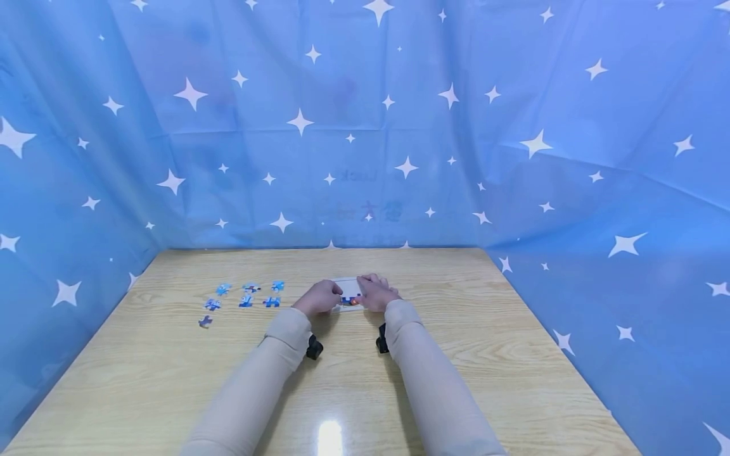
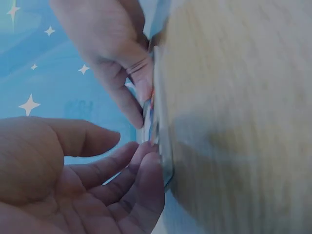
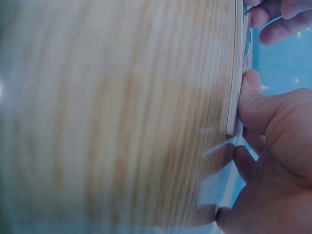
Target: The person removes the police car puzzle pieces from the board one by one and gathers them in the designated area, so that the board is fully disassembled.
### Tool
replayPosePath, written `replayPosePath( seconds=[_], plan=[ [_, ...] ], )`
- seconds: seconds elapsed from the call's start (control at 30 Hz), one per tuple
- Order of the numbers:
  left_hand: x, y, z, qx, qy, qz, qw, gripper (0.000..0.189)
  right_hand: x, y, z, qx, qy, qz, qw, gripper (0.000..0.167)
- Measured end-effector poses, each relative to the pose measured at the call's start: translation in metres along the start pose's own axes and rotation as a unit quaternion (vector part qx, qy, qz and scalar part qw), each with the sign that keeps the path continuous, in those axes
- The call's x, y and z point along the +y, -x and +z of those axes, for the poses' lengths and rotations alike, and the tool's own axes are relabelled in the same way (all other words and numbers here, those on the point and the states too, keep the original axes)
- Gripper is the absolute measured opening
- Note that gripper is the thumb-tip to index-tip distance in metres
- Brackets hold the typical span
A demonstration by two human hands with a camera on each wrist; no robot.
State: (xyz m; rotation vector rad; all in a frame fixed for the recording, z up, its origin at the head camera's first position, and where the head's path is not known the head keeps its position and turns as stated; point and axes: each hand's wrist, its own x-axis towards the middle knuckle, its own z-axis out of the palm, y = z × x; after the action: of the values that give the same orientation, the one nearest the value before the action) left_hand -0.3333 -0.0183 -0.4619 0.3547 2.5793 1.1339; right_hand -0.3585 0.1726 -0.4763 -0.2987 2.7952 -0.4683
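A small white-framed jigsaw tray lies flat on the table between both hands. A few colored puzzle pieces sit along its near side. At the tray's left end is my left hand; in the left wrist view its bent fingers touch the tray's edge, the thumb and forefinger apart. My right hand rests over the tray's right end. In the right wrist view its thumb presses on the tray's rim, while the other fingers reach past the far side. The hands hide part of the tray.
Several loose blue puzzle pieces lie scattered on the wooden table to the left of the tray. One darker piece lies nearest the front. A blue star-patterned curtain hangs behind and beside the table.
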Motion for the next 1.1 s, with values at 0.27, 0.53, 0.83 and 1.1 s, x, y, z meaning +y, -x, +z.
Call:
replayPosePath(
  seconds=[0.27, 0.53, 0.83, 1.1],
  plan=[
    [0.002, -0.008, 0.015, 0.011, 0.014, -0.025, 0.9995, 0.03, -0.002, 0.009, -0.001, 0.007, -0.003, -0.005, 1.0, 0.065],
    [0.004, -0.012, 0.018, 0.048, 0.087, -0.029, 0.9946, 0.034, -0.001, 0.01, -0.001, 0.021, -0.013, -0.014, 0.9996, 0.065],
    [0.0, -0.016, 0.018, 0.072, 0.14, -0.041, 0.9867, 0.02, 0.001, 0.005, -0.002, 0.017, -0.016, -0.013, 0.9996, 0.068],
    [-0.003, -0.017, 0.016, 0.061, 0.196, -0.064, 0.9767, 0.021, 0.001, 0.006, -0.002, 0.017, -0.005, -0.022, 0.9996, 0.069]
  ],
)
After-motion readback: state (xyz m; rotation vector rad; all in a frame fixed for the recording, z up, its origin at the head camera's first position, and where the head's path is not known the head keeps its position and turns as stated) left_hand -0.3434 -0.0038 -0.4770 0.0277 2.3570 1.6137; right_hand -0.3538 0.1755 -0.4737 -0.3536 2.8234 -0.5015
